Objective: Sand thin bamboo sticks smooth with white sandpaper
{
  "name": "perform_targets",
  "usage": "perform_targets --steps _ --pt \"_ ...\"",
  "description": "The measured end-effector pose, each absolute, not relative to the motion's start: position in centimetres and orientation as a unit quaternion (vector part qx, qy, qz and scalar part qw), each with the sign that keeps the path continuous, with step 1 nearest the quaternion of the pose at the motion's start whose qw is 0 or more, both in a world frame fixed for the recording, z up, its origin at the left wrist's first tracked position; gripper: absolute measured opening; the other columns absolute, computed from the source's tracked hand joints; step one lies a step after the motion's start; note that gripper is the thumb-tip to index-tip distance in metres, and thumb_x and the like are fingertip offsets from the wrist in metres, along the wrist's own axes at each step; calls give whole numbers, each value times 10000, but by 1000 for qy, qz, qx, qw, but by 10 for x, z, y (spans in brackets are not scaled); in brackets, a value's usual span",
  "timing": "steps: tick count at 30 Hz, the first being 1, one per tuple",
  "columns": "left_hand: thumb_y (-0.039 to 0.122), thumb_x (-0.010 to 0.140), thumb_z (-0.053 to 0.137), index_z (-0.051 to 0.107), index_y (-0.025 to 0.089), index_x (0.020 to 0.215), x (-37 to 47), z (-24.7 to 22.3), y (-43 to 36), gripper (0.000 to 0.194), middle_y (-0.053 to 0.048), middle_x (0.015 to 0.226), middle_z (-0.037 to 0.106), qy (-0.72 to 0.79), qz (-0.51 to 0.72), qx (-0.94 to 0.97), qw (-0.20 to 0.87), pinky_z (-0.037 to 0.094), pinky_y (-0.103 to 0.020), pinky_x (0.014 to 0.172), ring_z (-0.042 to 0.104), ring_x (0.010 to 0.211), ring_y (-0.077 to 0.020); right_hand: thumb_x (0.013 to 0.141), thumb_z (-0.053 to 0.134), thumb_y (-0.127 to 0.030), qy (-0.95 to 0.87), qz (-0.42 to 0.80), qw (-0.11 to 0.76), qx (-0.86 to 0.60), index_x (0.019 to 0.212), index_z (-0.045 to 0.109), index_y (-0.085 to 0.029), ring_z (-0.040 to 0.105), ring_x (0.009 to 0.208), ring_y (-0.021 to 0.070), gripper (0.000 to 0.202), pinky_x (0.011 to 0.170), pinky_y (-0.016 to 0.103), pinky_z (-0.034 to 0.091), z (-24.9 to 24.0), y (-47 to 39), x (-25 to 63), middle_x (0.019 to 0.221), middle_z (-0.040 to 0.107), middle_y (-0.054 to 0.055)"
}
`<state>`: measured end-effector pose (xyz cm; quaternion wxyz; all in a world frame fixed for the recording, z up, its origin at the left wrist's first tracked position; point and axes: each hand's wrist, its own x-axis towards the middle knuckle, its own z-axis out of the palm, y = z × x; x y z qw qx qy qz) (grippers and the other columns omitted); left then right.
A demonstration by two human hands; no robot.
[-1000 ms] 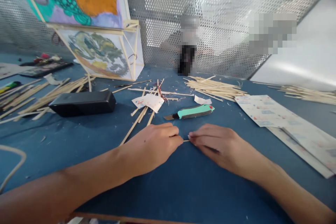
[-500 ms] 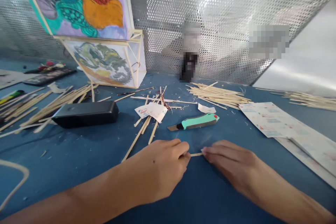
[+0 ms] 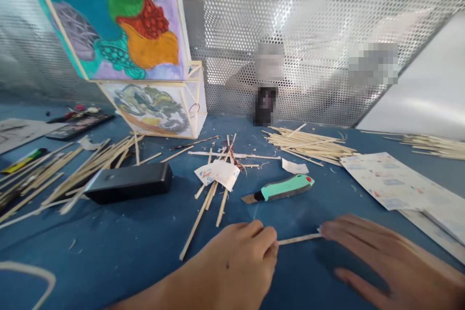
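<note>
Low over the blue table, my left hand is closed on a thin wooden stick. The stick's bare length reaches right from my curled fingers; the rest is hidden under them. My right hand has its fingers stretched out and its thumb apart, with the fingertips touching the stick's right end. Just beyond both hands lies a turquoise utility knife, its blade pointing left. Left of the knife, a printed paper scrap rests across several loose sticks.
A black box-shaped device lies at left beside scattered sticks. Behind it stands a painted, wood-framed structure. A stick pile lies at the back; printed sheets are at right. A perforated metal panel closes off the back.
My right hand has moved right along the stick, its thumb now spread away, and more of the stick shows. My left hand still grips it. The view has tilted up slightly.
</note>
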<state>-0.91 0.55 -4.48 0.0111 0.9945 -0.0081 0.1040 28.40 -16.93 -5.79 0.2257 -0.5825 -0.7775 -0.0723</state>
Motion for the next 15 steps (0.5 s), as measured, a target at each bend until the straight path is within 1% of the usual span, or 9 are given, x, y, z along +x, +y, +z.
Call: perform_targets --steps 2,4,5,6,7,9,11,13,15 --pt "218 1039 549 699 113 1097 -8 -50 6 193 -22 999 617 -16 129 991 2 471 -362 661 567 868 -189 919 692 -509 -761 -73 196 -614 1422 637 -321 744 1068 372 540 816 567 668 -43 -140 278 1262 758 91" --pt "230 1038 560 699 112 1078 -8 -53 7 187 -17 994 611 -17 151 988 0 470 -349 646 559 847 -176 992 590 -533 -708 4 209 -675 1473 580 -361 651 1284 369 512 1048 642 553 -21 -85 272 1408 687 69" --pt "231 1032 575 699 111 1074 -8 -53 7 178 -16 994 609 -18 156 988 -1 470 -343 642 557 840 -172 984 615 -545 -649 49 227 -724 1494 557 -350 612 1339 361 549 1120 644 492 -10 -50 270 1439 668 66" --pt "231 1020 596 699 112 1064 -9 -54 8 164 -15 990 607 -19 159 987 -2 469 -341 636 554 832 -170 944 699 -529 -567 87 255 -778 1509 538 -317 603 1346 348 625 1152 615 467 -1 -12 269 1439 667 77" --pt "236 1006 620 700 114 1052 -9 -54 8 153 -15 987 607 -19 161 987 -3 468 -340 632 554 828 -169 936 727 -503 -529 90 265 -801 1525 515 -256 615 1322 342 673 1127 579 494 6 27 269 1445 653 118" --pt "246 979 662 701 117 1032 -10 -55 10 145 -15 962 602 -22 168 986 -4 469 -338 624 558 818 -172 961 719 -457 -463 80 274 -839 1431 587 -189 642 1256 317 557 1068 543 533 10 99 273 1424 636 156" --pt "270 968 683 701 119 1007 -9 -57 12 156 -13 920 594 -20 182 983 -1 462 -333 595 559 788 -173 999 681 -423 -391 65 287 -872 1368 616 -187 657 1192 275 443 995 518 571 5 153 276 1388 631 119" --pt "285 952 706 695 121 977 -7 -62 13 166 -13 884 588 -23 205 979 -2 446 -321 553 559 748 -169 1002 679 -413 -325 44 308 -893 1360 617 -187 661 1169 266 428 970 502 582 -5 188 277 1376 630 114" --pt "246 915 737 671 144 860 -2 -69 15 134 -9 823 576 -28 230 973 -4 394 -310 484 545 681 -161 999 682 -414 -273 23 332 -903 1366 613 -188 660 1170 268 437 970 501 583 -14 208 277 1379 629 116"
